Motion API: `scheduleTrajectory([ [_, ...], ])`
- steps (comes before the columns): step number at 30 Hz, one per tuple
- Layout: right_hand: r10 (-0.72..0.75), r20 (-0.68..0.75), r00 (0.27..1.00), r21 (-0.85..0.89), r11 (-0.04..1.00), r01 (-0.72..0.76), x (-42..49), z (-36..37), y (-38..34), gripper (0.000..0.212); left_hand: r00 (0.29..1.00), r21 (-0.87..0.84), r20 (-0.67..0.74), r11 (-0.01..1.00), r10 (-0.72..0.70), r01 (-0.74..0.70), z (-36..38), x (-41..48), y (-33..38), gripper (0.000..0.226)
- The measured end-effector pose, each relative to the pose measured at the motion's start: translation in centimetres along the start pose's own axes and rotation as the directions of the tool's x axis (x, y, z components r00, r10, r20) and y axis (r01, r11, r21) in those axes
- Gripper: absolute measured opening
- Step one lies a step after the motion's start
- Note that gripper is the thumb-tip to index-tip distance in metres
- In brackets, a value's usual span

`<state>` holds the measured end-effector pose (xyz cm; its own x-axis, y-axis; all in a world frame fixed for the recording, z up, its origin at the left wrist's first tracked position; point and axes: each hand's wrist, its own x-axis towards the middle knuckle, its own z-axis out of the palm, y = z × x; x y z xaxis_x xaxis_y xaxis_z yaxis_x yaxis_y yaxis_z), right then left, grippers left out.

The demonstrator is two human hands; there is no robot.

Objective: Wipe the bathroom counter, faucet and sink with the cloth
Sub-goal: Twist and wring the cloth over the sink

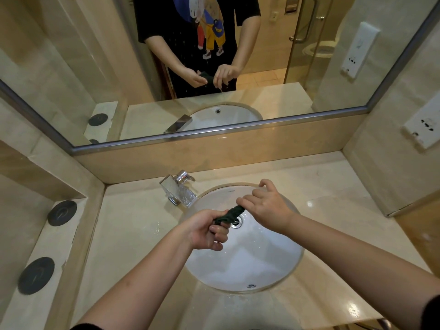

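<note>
Two hands are in view, both at the centre of the frame above the sink [250, 258].

1. Left hand [207, 231]: fingers are curled round the lower-left end of the cloth [229, 214], clenched on it.
2. Right hand [266, 208]: fingers and thumb grip the upper-right end of the same cloth.

One cloth is present. It is dark green, twisted into a short rope, and stretched between the two hands. It sits over the basin, directly in front of the drain [236, 221], and is not touching the worktop [133, 222].

One white oval sink is set into the beige stone worktop. One drain shows near its centre, and one overflow fitting [251, 286] shows on the near wall of the basin. Water film is visible on the worktop left of and below the basin.

One chrome faucet [178, 189] stands at the upper-left rim of the sink, with its spout angled toward the basin.

Two dark round discs lie on the raised ledge at the left of the frame, one [62, 213] above the other [36, 275].

One mirror, with a metal frame [214, 132], fills the upper half of the frame. One white socket plate [422, 126] is mounted on the wall at the right.
</note>
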<state>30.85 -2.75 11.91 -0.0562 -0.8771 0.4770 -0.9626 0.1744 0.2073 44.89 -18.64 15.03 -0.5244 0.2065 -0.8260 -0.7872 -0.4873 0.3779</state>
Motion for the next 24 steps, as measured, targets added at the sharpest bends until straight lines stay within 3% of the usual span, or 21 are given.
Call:
scheduleTrajectory([
  [5, 0.016, 0.0, 1.0, -0.006, 1.0, -0.016, 0.0, 0.2, 0.2, 0.029, 1.0, -0.005, 0.011, 1.0, 0.021, -0.02, 0.4, -0.1, -0.4, 0.041],
  [8, -0.011, 0.289, 0.957, 0.007, 1.0, 0.009, 0.8, -0.1, 0.8, 0.034, 0.993, 0.269, -0.059, 0.959, 0.103, -0.084, 0.7, 0.4, -1.1, 0.042],
  [10, 0.0, 0.562, 0.827, 0.088, 0.994, -0.06, 1.4, -0.8, 0.8, 0.031, 0.974, 0.491, -0.121, 0.864, 0.191, -0.108, 0.9, 0.4, -1.3, 0.038],
  [11, 0.023, 0.648, 0.761, 0.156, 0.974, -0.162, 1.5, -1.2, 0.8, 0.029, 0.957, 0.571, -0.148, 0.811, 0.249, -0.123, 0.9, 0.3, -1.2, 0.033],
  [14, 0.059, 0.787, 0.615, 0.317, 0.816, -0.483, 1.4, -2.0, 0.4, 0.022, 0.869, 0.726, -0.184, 0.659, 0.46, -0.196, 0.4, 0.4, -0.8, 0.02],
  [17, -0.01, 0.888, 0.461, 0.415, 0.453, -0.789, 1.4, -3.0, 0.4, 0.03, 0.749, 0.9, -0.096, 0.378, 0.656, -0.215, -0.5, 0.3, -0.2, 0.012],
  [18, -0.038, 0.908, 0.418, 0.405, 0.341, -0.849, 1.4, -3.3, 0.5, 0.036, 0.724, 0.927, -0.052, 0.303, 0.688, -0.221, -0.7, -0.1, 0.0, 0.02],
  [21, -0.128, 0.921, 0.369, 0.388, 0.194, -0.901, 1.0, -3.3, 0.9, 0.024, 0.685, 0.945, 0.062, 0.179, 0.726, -0.275, -0.9, -1.2, 0.2, 0.046],
  [24, -0.201, 0.907, 0.37, 0.39, 0.074, -0.918, 0.9, -3.1, 0.6, 0.011, 0.67, 0.956, 0.205, 0.0, 0.714, -0.293, -1.1, -1.3, 0.0, 0.048],
])
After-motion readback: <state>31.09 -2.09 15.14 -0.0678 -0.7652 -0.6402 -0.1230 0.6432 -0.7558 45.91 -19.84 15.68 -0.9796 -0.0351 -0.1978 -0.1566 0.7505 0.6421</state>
